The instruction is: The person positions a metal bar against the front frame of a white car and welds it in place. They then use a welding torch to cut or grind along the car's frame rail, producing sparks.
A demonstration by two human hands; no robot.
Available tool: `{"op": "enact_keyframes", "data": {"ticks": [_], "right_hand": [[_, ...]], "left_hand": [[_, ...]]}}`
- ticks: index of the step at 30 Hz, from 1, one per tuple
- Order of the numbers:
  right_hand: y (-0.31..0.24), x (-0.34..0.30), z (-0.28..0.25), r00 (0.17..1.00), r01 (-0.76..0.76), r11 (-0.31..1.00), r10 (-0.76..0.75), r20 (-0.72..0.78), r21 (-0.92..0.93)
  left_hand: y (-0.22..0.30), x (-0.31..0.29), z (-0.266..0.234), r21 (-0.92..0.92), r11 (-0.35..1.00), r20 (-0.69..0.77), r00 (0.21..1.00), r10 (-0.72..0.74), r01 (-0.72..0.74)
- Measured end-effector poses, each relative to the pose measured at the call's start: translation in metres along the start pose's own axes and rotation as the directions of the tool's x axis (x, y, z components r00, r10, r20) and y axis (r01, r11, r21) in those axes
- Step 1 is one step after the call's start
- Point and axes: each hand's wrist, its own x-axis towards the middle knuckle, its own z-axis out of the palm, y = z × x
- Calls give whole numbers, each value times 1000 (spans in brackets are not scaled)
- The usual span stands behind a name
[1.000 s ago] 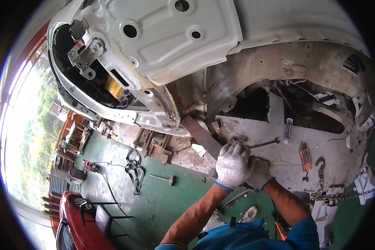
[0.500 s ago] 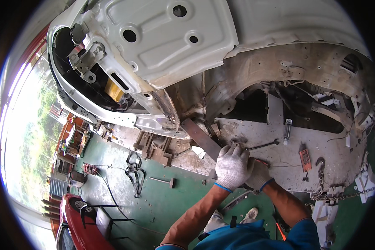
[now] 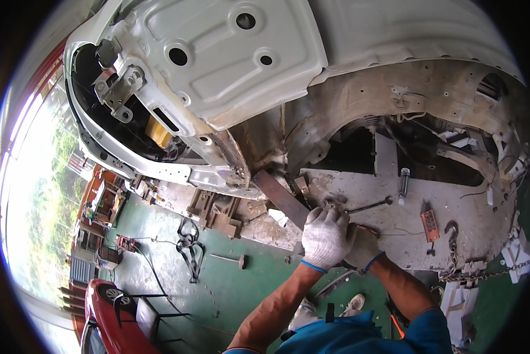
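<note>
My left hand (image 3: 326, 239), in a pale knit glove with a blue cuff, is closed over the lower end of a flat brown steel bar (image 3: 281, 199). The bar slants up and left to the cut edge of the white car body (image 3: 241, 168). Close against the left hand, my right hand (image 3: 363, 246) is gloved too and looks curled; its fingers and anything in them are hidden. A long dark wrench (image 3: 369, 205) lies just beyond both hands. Something small and red (image 3: 368, 229) shows beside my right hand.
The worn metal platform (image 3: 365, 192) carries a clear tube-shaped object (image 3: 403, 184), an orange push-button control (image 3: 429, 223) and a hook (image 3: 452, 233). A hammer (image 3: 241, 261) and black straps (image 3: 189, 248) lie on the green floor. A chain (image 3: 489, 274) stretches at the right.
The whole view has shifted slightly, so the car body sits a little farther left. Both hands keep the same place at the bar's end.
</note>
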Motion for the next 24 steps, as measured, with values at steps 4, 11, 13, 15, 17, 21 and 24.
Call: {"op": "enact_keyframes", "data": {"ticks": [4,11,13,15,17,21,24], "right_hand": [[3,0,5,1000,24,1000,-24,-11,17],[4,1,12,1000,29,999,-29,-6,32],[4,1,8,1000,27,999,-27,2,46],[6,-2,1,996,-45,993,37,79,106],[8,-2,-7,985,-59,988,34,168,145],[7,-1,-13,982,-79,985,51,182,151],[5,-1,-9,989,-81,988,63,137,132]], "left_hand": [[0,0,0,8,1000,-8,1000,2,-2],[0,-1,0,-2,1000,3,1000,5,-5],[0,-1,-1,-2,1000,12,1000,-4,4],[0,-1,-1,-3,1000,-7,1000,8,-8],[0,0,-1,-3,1000,-15,1000,12,-12],[0,0,-2,-7,1000,-7,1000,14,-14],[1,-1,-3,-8,1000,93,995,-29,30]]}}
